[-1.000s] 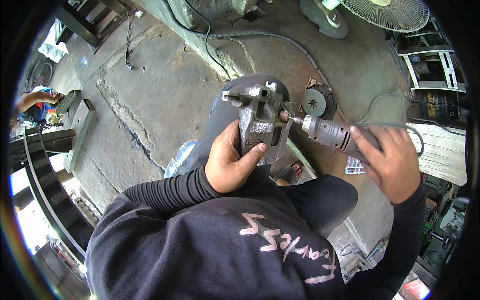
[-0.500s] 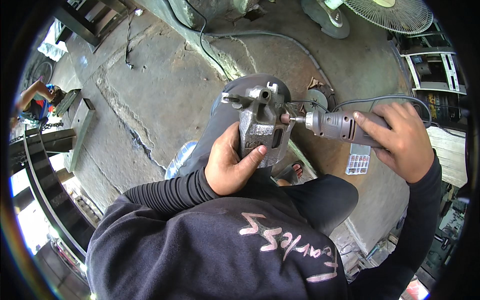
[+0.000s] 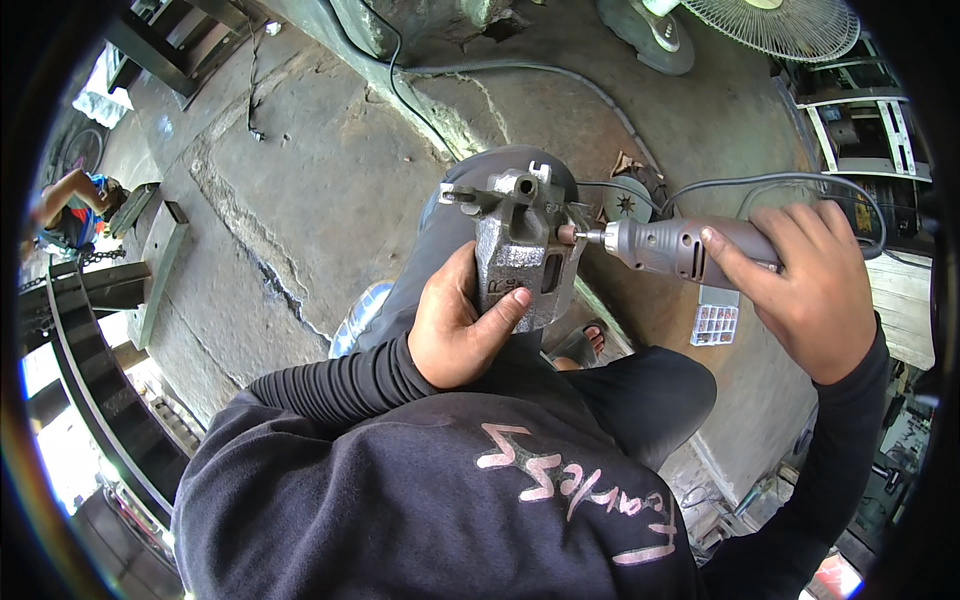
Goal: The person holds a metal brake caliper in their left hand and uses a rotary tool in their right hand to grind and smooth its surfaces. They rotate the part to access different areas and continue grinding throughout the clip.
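Observation:
My left hand [image 3: 462,325] is closed round a grey cast-metal brake caliper [image 3: 510,262], its thumb across the near face. The caliper rests against my dark-trousered knee [image 3: 530,160]. From the right, my right hand [image 3: 805,285] grips a grey-brown rotary tool [image 3: 680,248] by its body, index finger stretched along the housing. A small reddish-brown grinding bit [image 3: 567,234] on the tool's thin shank meets the caliper's right side near the top. Whether the bit is spinning cannot be seen.
A clear compartment box [image 3: 714,325] lies open on the concrete floor below the tool. Beyond are a round disc [image 3: 628,199], power cables [image 3: 520,66] and a standing fan [image 3: 775,25]. Metal frames stand at both sides. Another person [image 3: 75,205] is at the far left.
The rear of the rotary tool and my right hand have shifted slightly down and right, so the tool tilts a little more. The caliper and my left hand have barely moved.

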